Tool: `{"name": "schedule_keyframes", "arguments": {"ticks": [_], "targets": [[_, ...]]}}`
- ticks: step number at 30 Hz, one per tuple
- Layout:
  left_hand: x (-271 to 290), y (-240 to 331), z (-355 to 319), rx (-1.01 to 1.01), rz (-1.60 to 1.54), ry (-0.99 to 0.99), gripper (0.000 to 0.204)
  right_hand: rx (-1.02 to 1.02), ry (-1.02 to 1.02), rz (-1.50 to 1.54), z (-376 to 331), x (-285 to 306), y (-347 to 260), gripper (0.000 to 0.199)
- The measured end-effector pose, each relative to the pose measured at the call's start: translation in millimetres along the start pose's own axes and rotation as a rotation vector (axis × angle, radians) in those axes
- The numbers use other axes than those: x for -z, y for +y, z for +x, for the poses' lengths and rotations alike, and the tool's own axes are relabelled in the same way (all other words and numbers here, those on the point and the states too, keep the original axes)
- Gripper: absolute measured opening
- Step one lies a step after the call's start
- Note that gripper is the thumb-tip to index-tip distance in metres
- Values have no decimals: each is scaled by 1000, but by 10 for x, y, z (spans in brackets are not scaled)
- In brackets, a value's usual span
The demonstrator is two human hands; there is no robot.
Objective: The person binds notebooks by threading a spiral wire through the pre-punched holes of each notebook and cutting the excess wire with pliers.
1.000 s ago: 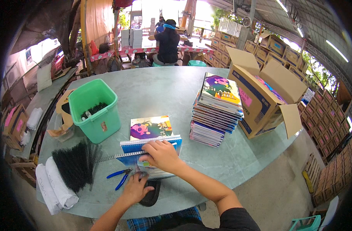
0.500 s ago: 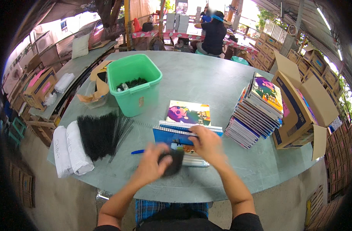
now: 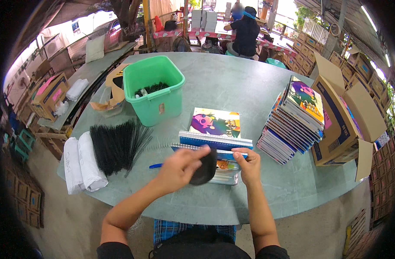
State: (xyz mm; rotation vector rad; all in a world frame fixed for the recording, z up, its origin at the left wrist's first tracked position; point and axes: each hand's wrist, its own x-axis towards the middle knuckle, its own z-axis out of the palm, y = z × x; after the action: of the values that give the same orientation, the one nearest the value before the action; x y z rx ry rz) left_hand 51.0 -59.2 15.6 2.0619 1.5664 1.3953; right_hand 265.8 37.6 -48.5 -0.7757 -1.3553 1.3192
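Observation:
In my left hand (image 3: 178, 168) is a dark rounded pad (image 3: 204, 170), its exact kind unclear; the fingertips reach the spine of a blue spiral notebook (image 3: 225, 152). A thin coil (image 3: 159, 147) sticks out past that notebook's left end. My right hand (image 3: 250, 167) pinches the spine near its right end between thumb and fingers. Just behind lie another blue-edged notebook (image 3: 197, 140) and one with a colourful illustrated cover (image 3: 214, 122). More notebooks (image 3: 225, 178) lie beneath my hands, partly covered. A blue pen (image 3: 155, 165) rests left of my left hand.
Left are a heap of black coils (image 3: 115, 149), white wrapped rolls (image 3: 90, 162) and a green bin (image 3: 154, 103) with black scraps inside. To the right rise a notebook stack (image 3: 292, 121) and an open carton (image 3: 339, 129). A person (image 3: 245, 34) sits at a far table.
My left hand has moved right and up to the spine, carrying the dark pad. My right hand has shifted from mid-spine to its right end. The view has tilted slightly.

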Motion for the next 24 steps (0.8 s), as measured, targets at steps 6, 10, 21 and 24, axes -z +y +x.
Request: {"name": "schedule_keyframes", "arguments": {"ticks": [6,10,21,24], "targets": [[94,146,152,75,-40,10,33,10,16,24,-15,-23,-9,17],[104,164,160,-11,36,263,33,47,15,9,-20,-33,-36,13],[-53,-56,-381,232,-154,-146,32,596,-72,-1087,83,-488,-376,14],[101,36,-205,311,-245,-14,32,583,-20,-973,63,-465,-368,13]]}}
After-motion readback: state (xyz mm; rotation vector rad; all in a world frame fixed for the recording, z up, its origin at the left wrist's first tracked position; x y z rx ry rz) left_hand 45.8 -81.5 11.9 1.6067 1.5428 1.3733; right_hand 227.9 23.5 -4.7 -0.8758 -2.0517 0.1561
